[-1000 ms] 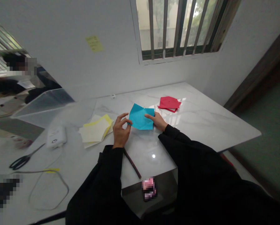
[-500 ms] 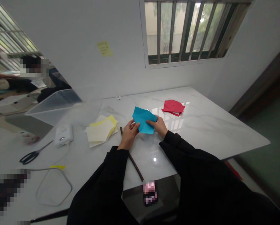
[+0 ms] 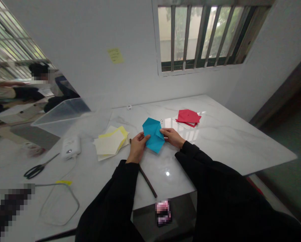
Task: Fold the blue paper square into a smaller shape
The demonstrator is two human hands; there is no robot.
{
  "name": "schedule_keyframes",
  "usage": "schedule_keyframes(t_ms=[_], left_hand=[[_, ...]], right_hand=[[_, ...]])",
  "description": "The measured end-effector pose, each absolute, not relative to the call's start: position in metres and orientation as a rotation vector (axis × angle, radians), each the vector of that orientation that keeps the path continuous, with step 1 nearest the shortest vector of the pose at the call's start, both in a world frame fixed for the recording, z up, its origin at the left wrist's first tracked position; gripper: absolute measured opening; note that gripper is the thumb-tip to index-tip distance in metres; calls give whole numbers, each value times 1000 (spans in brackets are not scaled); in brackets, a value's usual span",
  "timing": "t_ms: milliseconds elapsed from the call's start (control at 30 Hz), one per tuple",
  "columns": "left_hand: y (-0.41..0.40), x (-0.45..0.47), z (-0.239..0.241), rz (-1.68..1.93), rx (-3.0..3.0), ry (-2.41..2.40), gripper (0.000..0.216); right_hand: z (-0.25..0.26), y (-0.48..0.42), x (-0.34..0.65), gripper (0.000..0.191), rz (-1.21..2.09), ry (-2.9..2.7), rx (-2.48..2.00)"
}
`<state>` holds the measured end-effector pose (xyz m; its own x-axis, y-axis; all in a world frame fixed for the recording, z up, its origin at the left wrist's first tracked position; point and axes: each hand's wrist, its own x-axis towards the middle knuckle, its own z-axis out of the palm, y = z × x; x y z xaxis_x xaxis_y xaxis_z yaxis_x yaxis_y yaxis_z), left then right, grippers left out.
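Observation:
Between my two hands is a blue sheet of paper (image 3: 153, 132), held just above the white marbled table. My left hand (image 3: 137, 148) pinches its left edge, thumb on top. At its right edge my right hand (image 3: 173, 137) grips a corner that is folded over toward the middle. Left of my hands lies a loose pile of cream and yellow paper pieces (image 3: 110, 144). A dark thin stick (image 3: 148, 182) runs partly beneath my left wrist. Past my right hand sits a stack of red paper pieces (image 3: 189, 116), with white paper under it.
Black-handled scissors (image 3: 34, 170), a white plug-in box (image 3: 71, 148) and a looped grey cable (image 3: 77, 201) lie at the left. A clear plastic bin (image 3: 59, 116) stands behind them. The table's right corner (image 3: 295, 157) juts out. A person sits at the far left.
The blue paper has turned between my hands, and its right corner is now folded inward. My right hand has shifted slightly right and down. The view has moved a little.

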<state>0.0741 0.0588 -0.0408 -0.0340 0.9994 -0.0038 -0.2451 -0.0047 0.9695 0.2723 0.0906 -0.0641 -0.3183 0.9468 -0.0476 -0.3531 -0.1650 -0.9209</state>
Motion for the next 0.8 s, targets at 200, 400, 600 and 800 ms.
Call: schedule_keyframes(t_ms=[200,400,600,800], left_hand=[[58,76,-45,1261,1052,1044,58],[60,72,-49,1269,1073,1108,58],[59,73,-47,1275,1105,1126,61],[58,72,-47,1263,1125,1096,66]], right_hand=[[-68,89,270,54,1473,-1254,-853],[-66,90,272,50,1375,-1347,-885],[-62,87,270,48,1407,-1326,-863],[-63,88,271,46,1409,-1329,-869]])
